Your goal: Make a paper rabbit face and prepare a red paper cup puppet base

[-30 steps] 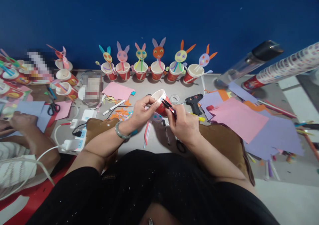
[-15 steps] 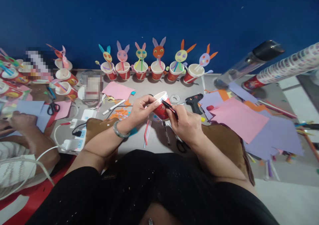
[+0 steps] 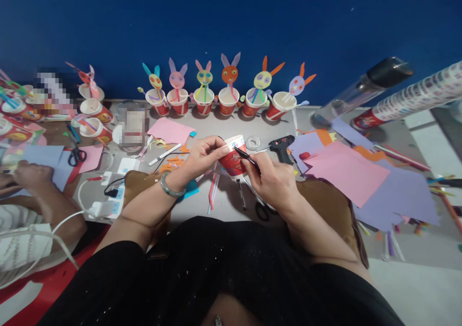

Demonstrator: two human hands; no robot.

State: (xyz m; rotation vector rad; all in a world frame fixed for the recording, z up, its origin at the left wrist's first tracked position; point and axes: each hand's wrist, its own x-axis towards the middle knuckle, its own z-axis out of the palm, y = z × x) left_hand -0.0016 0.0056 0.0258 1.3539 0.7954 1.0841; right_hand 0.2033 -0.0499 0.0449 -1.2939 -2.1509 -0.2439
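My left hand [image 3: 206, 153] grips a red and white paper cup [image 3: 234, 164] by its side, thumb near the rim. The cup is tilted a little, and a small blue mark shows on its white upper band. My right hand [image 3: 271, 177] is closed around a black pen [image 3: 252, 158], whose tip meets the cup just under the rim. Below the cup lie a few straws [image 3: 212, 193], another pen [image 3: 241, 194] and black-handled scissors [image 3: 262, 210], partly covered by my right hand.
Along the wall stand several cups with paper rabbits [image 3: 228, 99]. A black glue gun [image 3: 283, 147], a tape roll [image 3: 252, 143] and pink paper [image 3: 348, 169] lie to the right. On the left are a power strip [image 3: 117, 198] and another person's hand [image 3: 33, 176].
The cup has turned to stand more upright, showing more of its red side. My right hand has shifted slightly right and down, the pen lying flatter against the cup.
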